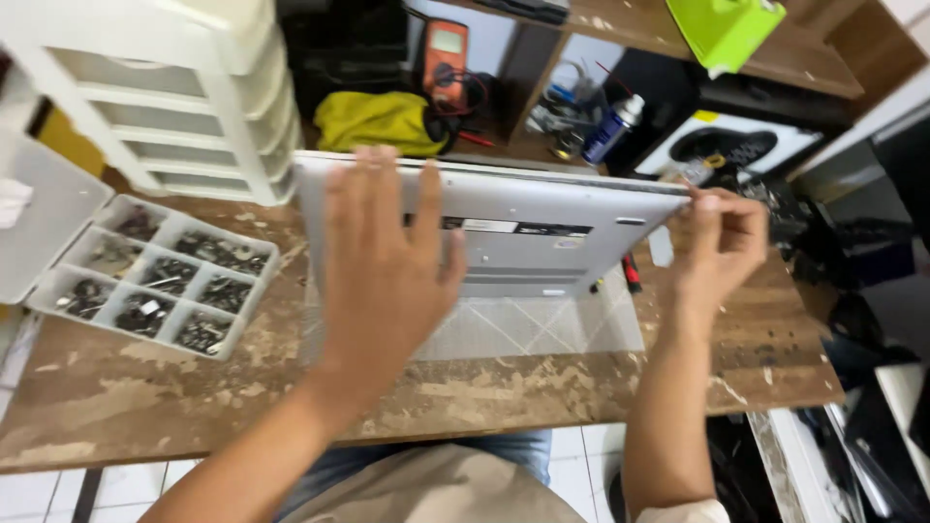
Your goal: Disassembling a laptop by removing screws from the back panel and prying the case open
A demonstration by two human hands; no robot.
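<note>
The silver laptop (523, 228) lies bottom-up on a pale mat (542, 329) on the worn wooden bench (145, 387). The left hand (383, 261) rests flat and spread open on its base, gripping nothing. The right hand (722, 242) pinches the right far corner between closed fingertips. The shell looks stiff, smooth and probably slippery (and likely fragile), so the edges seem the safest hold.

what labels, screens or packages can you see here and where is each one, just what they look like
Label strip: laptop underside, between left hand and right hand; long, black and white.
Multimeter: back shelf; orange, grey screen.
Spray can: right of multimeter; blue, white cap.
Green box: top shelf.
</note>
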